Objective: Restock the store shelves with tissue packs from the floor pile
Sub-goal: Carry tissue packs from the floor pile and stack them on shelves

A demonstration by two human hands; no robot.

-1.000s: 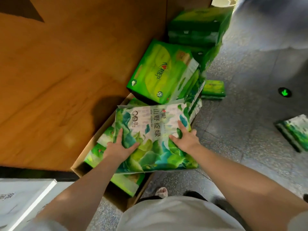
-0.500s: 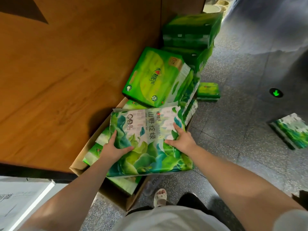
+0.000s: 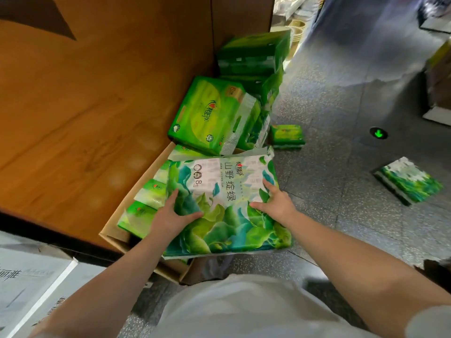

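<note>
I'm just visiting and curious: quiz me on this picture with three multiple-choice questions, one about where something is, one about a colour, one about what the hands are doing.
1. Where does the big leaf-print tissue pack lie?
A. Over the open cardboard box
B. On a shelf
C. Alone on the bare floor

2. What colour is the arrow light set in the floor?
A. Red
B. Green
C. Blue

3. What are the hands doing?
A. Hanging idle
B. Both gripping the leaf-print pack
C. One holding a box flap

Answers:
1. A, the pack sits across the box, with smaller packs under it.
2. B, the arrow glows green on the grey floor.
3. B, the left hand clasps the pack's left side and the right hand its right side, thumbs on top.
</note>
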